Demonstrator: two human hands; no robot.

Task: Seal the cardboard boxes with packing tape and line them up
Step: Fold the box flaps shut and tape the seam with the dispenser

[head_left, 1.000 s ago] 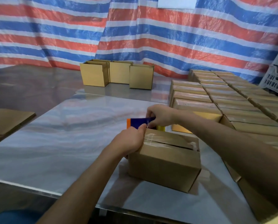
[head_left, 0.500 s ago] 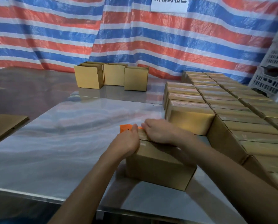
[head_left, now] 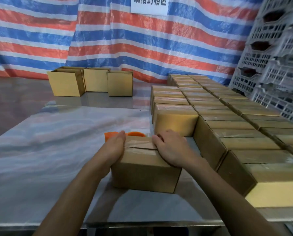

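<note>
A small cardboard box stands on the metal table in front of me, clear tape running along its top seam. My left hand lies flat against the box's left side, fingers straight. My right hand rests on the right part of the box's top, fingers spread and pressing down. Just behind the box an orange tape dispenser lies on the table, mostly hidden by the box and my left hand.
Several rows of sealed boxes fill the table's right side. Three open boxes stand at the back. White plastic crates are stacked far right. A striped tarp hangs behind.
The tape dispenser has left my hands and lies behind the box. Both hands have opened and now lie flat on the box, left at its side, right on top.
</note>
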